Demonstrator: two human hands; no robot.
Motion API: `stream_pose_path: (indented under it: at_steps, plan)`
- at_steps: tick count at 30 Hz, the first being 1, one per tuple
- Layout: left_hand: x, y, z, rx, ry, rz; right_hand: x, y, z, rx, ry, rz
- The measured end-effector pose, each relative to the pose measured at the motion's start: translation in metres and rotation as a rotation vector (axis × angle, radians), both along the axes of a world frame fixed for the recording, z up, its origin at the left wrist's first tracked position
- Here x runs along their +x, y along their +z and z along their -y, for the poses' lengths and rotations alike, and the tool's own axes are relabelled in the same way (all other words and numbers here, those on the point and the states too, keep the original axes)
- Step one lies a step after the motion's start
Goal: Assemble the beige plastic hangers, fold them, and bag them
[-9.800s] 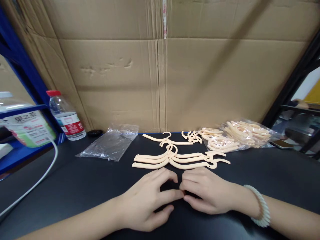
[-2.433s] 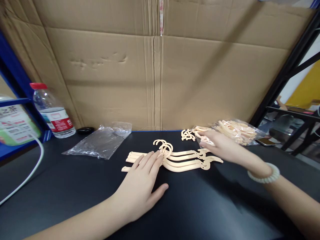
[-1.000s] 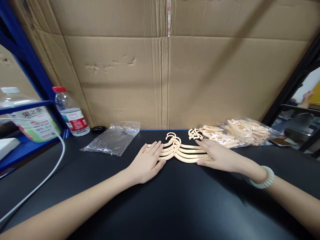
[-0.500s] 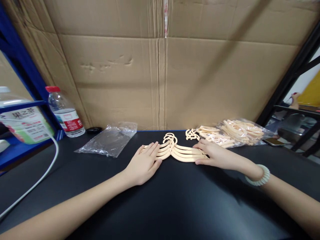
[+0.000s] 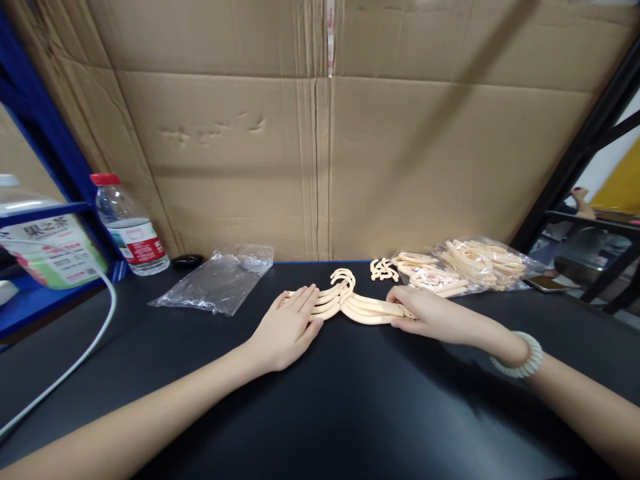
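Several cream-coloured hangers (image 5: pixel 367 311) lie stacked on the black table, their hooks bunched together and pointing away from me. My left hand (image 5: pixel 287 327) rests flat over their left arms, fingers stretched out and covering the ends. At the other side my right hand (image 5: pixel 425 312) is closed around the right arms, thumb near and fingers far, squeezing them together. Just beyond the right hand lie a small heap of loose hooks (image 5: pixel 384 269) and clear bags of hanger parts (image 5: pixel 483 263).
A flat clear plastic bag (image 5: pixel 215 280) lies left of the hangers. Farther left stand a red-capped bottle (image 5: pixel 133 227) and a black round object (image 5: pixel 187 261), with a white cable (image 5: pixel 103 333) nearby. Cardboard (image 5: pixel 225 167) walls the back. A phone (image 5: pixel 550 284) lies at right.
The right arms of the hangers have drawn closer together under my right hand, and the hooks have bunched tighter. My left hand has stayed in place.
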State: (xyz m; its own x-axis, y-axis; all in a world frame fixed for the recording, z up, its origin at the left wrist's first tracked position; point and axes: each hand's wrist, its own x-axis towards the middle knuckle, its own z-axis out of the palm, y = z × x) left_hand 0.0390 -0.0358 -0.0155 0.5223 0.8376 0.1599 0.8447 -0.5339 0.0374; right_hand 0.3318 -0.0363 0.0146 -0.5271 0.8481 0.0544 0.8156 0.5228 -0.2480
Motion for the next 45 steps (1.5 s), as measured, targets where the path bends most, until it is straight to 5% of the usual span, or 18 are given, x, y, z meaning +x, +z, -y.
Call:
stream_pose_path:
  at_steps: [12, 21, 27, 37, 40, 45]
  plan:
    - [-0.001, -0.002, 0.0, 0.018, 0.005, -0.008, 0.003, 0.002, 0.004, -0.04, 0.025, -0.032]
    - [0.0, -0.005, -0.003, 0.024, 0.012, 0.026, 0.019, -0.004, -0.024, 0.262, 0.202, 0.059]
    - [0.0, -0.005, 0.0, 0.059, 0.039, 0.065, 0.024, -0.023, -0.033, 0.398, 0.176, 0.022]
    - [0.0, -0.005, 0.001, 0.078, 0.036, 0.077, 0.011, -0.024, -0.03, 0.488, 0.148, -0.097]
    - [0.002, -0.001, 0.007, 0.194, -0.063, 0.116, 0.014, -0.022, -0.031, 0.468, 0.126, -0.11]
    - [0.008, 0.007, 0.026, 0.205, -0.49, 0.18, 0.018, -0.018, -0.032, 0.485, 0.074, -0.158]
